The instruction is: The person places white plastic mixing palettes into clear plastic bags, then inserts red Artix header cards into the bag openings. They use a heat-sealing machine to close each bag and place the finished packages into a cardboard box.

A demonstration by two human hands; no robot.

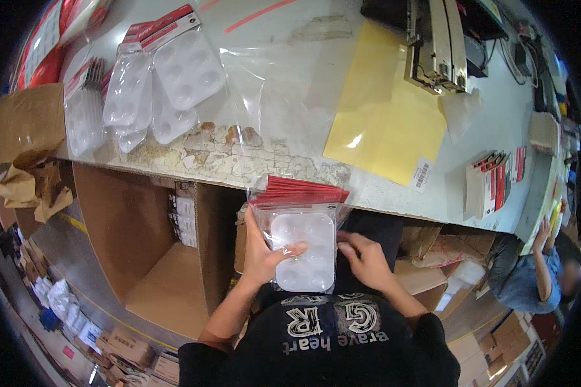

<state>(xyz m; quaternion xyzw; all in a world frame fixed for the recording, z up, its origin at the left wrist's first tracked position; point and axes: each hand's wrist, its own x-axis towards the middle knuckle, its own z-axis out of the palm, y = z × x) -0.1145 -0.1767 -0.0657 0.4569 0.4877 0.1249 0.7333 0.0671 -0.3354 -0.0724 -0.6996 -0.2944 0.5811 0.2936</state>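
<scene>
In front of my body, my left hand (263,253) grips a stack of bagged white paint palettes (303,261), its thumb laid across the top one. Red header cards (298,191) fan out at the stack's far end, close to the table's front edge. My right hand (366,259) is at the stack's right side with its fingers curled in by the bag's edge. Whatever its fingertips pinch, if anything, is hidden. More bagged palettes (188,69) with red cards lie in an overlapping pile on the table at the far left.
An open cardboard box (155,271) stands below the table edge at left, with white packs inside. On the worn tabletop (290,84) lie a yellow sheet (387,109), a metal device (436,48) and red-and-white cards (489,185). Another person (537,274) works at far right.
</scene>
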